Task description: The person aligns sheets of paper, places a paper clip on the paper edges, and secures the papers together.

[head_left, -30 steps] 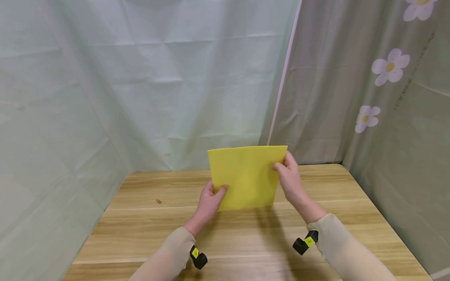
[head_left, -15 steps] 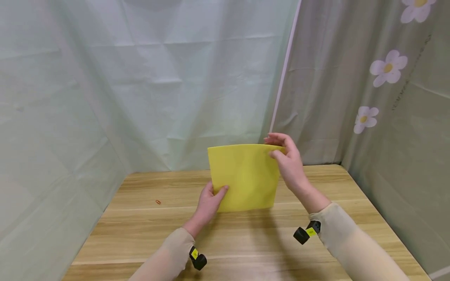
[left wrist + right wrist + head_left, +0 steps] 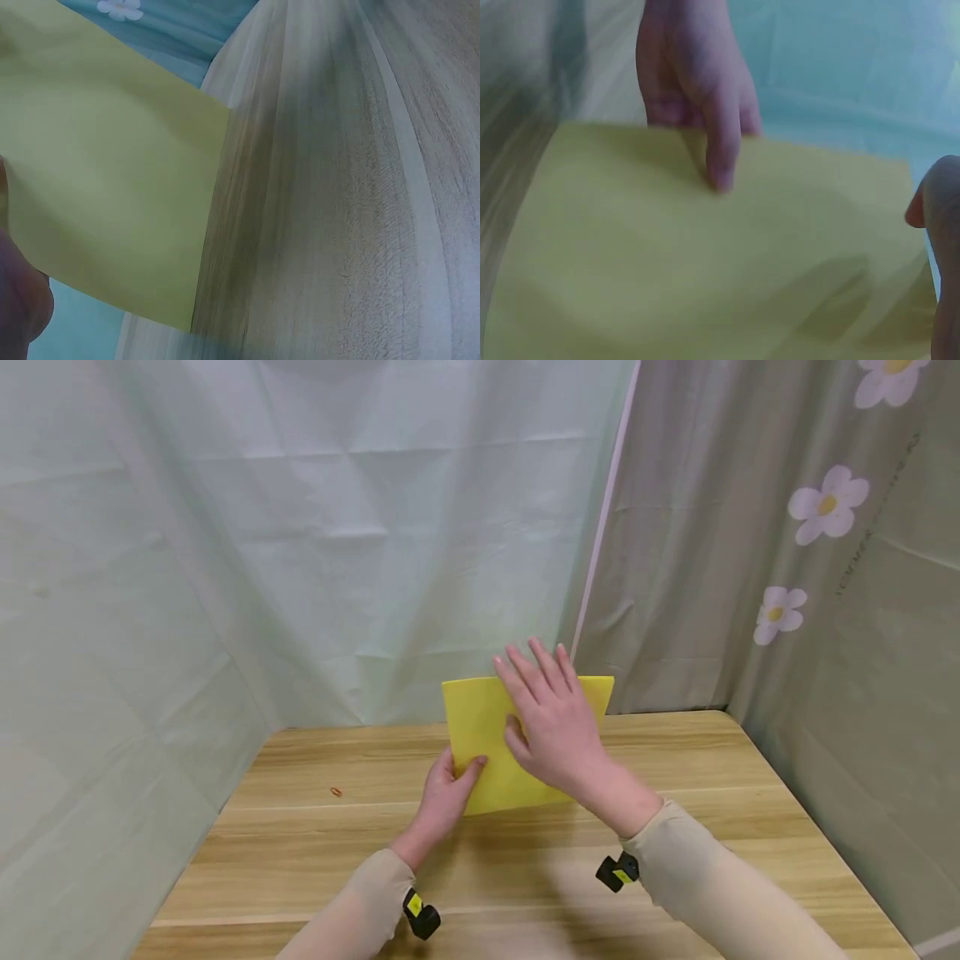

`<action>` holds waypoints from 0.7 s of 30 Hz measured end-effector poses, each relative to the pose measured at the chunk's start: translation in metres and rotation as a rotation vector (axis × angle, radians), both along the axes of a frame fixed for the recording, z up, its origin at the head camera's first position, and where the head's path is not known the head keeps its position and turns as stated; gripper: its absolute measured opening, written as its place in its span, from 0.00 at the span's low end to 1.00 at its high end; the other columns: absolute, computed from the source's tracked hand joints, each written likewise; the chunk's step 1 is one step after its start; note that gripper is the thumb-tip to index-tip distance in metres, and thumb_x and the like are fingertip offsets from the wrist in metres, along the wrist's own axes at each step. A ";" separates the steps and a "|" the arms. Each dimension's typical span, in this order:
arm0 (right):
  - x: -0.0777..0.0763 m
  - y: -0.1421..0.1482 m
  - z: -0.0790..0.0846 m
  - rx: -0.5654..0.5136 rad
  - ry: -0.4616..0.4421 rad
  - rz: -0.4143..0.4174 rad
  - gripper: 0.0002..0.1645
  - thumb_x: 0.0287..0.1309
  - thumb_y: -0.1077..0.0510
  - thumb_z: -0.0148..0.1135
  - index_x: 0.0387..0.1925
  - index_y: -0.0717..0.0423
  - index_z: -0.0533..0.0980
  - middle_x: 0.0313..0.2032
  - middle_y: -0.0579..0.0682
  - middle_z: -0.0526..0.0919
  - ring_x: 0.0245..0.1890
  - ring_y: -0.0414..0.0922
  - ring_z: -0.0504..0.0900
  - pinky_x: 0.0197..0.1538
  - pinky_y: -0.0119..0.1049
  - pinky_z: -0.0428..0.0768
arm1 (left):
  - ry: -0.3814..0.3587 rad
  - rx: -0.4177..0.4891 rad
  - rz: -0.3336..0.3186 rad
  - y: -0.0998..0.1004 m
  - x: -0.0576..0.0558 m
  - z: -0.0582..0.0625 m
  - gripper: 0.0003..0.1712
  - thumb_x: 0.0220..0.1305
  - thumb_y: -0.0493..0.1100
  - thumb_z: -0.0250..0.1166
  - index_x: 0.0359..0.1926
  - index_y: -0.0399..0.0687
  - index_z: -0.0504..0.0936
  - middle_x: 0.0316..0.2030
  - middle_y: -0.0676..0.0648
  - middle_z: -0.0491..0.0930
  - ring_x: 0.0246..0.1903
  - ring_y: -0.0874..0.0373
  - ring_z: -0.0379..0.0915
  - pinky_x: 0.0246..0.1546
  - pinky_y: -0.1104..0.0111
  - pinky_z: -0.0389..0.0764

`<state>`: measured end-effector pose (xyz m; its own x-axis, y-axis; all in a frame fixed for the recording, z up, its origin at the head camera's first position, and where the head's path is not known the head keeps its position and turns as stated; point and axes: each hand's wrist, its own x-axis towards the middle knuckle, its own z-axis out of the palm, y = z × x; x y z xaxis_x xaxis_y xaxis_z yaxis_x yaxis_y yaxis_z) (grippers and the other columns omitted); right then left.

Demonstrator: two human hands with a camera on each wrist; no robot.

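Note:
In the head view a yellow sheet of paper [image 3: 483, 777] stands raised above the wooden table, its broad face toward me. My left hand [image 3: 442, 793] pinches its left edge, thumb on the near face and the other fingers behind. In front of the sheet's right half is my right hand [image 3: 551, 727], fingers spread and mostly straight, with fingertips reaching past the top edge. It covers much of that half. The right wrist view shows the left thumb [image 3: 721, 150] lying over the sheet's edge, and the right thumb [image 3: 937, 202] at the far side.
A small red paper clip [image 3: 336, 792] lies on the wooden table [image 3: 300, 852], left of the sheet. Pale curtains [image 3: 375, 568] hang behind the table, and a grey-green one with flowers [image 3: 832, 506] hangs on the right. Each sleeve carries a small black camera [image 3: 422, 917].
My right hand has let go of the sheet's upper right edge and moved left across its face, fingers spreading. The left hand keeps its pinch, and the sheet has barely moved.

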<state>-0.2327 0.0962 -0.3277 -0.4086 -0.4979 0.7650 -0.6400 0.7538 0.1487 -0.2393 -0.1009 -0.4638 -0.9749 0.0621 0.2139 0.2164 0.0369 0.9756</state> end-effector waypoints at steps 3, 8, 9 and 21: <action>0.002 -0.017 -0.001 0.083 -0.051 -0.038 0.44 0.61 0.57 0.60 0.77 0.59 0.60 0.76 0.58 0.61 0.78 0.58 0.50 0.78 0.56 0.42 | 0.023 -0.007 0.002 0.001 0.000 -0.001 0.18 0.74 0.47 0.65 0.57 0.42 0.78 0.46 0.35 0.83 0.43 0.41 0.83 0.45 0.48 0.84; 0.004 -0.029 0.001 0.133 -0.134 -0.113 0.42 0.65 0.54 0.57 0.78 0.59 0.59 0.75 0.56 0.63 0.76 0.57 0.57 0.78 0.54 0.38 | 0.047 0.008 0.002 0.004 0.001 -0.002 0.16 0.73 0.44 0.65 0.56 0.41 0.79 0.46 0.33 0.82 0.43 0.39 0.83 0.44 0.50 0.85; 0.003 -0.030 0.002 0.132 -0.141 -0.122 0.41 0.65 0.54 0.57 0.77 0.59 0.60 0.74 0.56 0.65 0.75 0.57 0.59 0.78 0.54 0.39 | 0.049 0.012 0.004 0.004 0.001 -0.002 0.16 0.73 0.44 0.65 0.56 0.40 0.79 0.46 0.34 0.82 0.43 0.38 0.82 0.44 0.49 0.85; 0.001 0.010 0.004 0.044 -0.117 -0.159 0.34 0.64 0.56 0.60 0.71 0.58 0.70 0.65 0.56 0.77 0.68 0.57 0.70 0.77 0.55 0.48 | 0.006 0.006 0.023 0.008 0.002 -0.001 0.17 0.73 0.46 0.65 0.55 0.41 0.77 0.43 0.42 0.85 0.39 0.48 0.84 0.42 0.54 0.86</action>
